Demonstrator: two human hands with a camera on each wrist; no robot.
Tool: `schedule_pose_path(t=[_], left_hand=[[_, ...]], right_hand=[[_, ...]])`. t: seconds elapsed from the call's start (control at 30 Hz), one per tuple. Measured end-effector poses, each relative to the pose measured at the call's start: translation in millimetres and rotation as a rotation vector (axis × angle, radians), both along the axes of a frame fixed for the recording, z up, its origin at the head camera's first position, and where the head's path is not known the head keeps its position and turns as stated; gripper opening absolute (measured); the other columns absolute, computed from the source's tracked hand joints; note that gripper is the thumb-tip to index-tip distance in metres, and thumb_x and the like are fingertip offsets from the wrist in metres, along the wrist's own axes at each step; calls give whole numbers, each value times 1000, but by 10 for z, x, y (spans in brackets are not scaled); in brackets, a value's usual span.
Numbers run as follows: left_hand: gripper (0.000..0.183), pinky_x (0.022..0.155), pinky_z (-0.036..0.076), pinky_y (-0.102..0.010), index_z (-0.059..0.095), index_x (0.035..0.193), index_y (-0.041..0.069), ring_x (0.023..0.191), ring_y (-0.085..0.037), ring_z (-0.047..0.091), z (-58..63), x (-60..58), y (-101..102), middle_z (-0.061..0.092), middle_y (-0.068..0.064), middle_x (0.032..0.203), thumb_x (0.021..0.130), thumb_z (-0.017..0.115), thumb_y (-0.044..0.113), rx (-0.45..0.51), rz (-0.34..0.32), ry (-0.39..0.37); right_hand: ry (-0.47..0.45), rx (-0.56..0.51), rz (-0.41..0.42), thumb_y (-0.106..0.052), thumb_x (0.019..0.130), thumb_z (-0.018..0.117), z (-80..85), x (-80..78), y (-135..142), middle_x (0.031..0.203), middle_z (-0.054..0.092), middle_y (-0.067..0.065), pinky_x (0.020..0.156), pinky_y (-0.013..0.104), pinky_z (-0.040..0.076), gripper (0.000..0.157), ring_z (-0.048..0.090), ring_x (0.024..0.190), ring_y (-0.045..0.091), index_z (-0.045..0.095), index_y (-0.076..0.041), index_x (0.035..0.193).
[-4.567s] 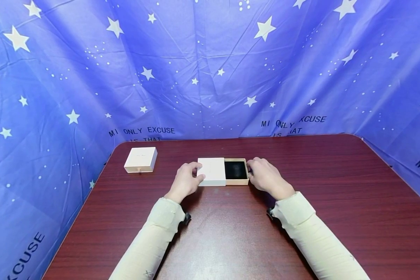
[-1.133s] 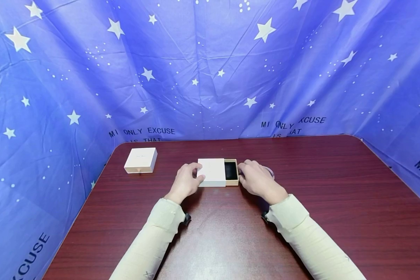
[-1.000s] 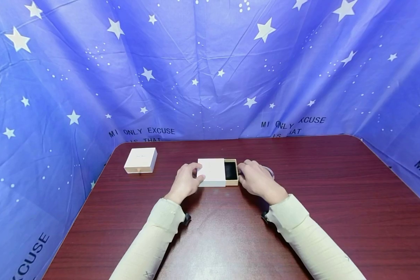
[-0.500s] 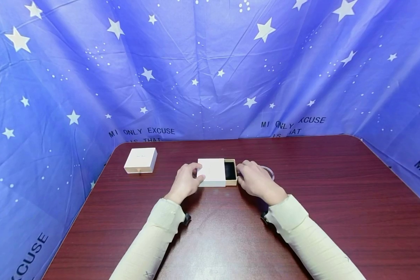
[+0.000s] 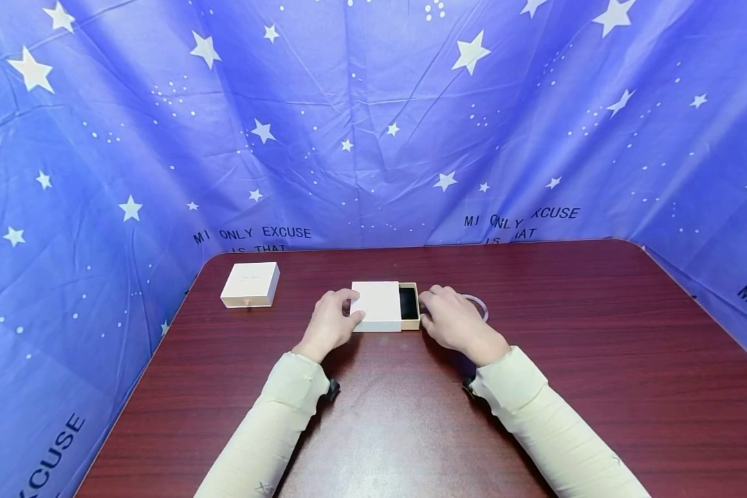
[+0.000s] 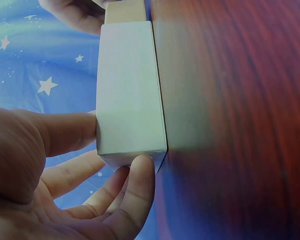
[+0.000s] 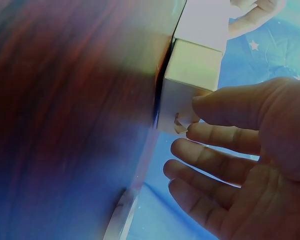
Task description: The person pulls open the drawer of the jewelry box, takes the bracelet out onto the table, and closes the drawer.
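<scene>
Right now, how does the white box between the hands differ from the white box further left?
The middle box has its drawer partly out, while the left box looks shut. The middle box's drawer front faces the right hand; the left box's front faces the near side. The left hand grips the middle box; no hand touches the left box. Both have flat white tops.

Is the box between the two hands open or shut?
Partly open: its drawer sticks out of the white cover toward the right hand, its black inside showing.
</scene>
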State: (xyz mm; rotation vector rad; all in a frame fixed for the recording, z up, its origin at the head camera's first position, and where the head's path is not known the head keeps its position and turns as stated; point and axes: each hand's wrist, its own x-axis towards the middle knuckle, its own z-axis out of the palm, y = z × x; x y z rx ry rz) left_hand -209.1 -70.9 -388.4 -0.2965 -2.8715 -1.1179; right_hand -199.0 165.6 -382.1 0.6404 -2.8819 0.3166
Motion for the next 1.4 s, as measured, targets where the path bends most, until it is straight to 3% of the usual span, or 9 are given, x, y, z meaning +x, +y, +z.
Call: schedule_pose_path(t=[1.4], left_hand=[[38,85,43,-39,63,122,9,92,-22,52,-3,-15,4,57,-7,97,86,70,19,-4,10,-30]], right_hand=[[-2,31,-5,-15,84,64,-14,30,-74,98,60,9,75,44,48,21,57,93,31,66,-4,101]])
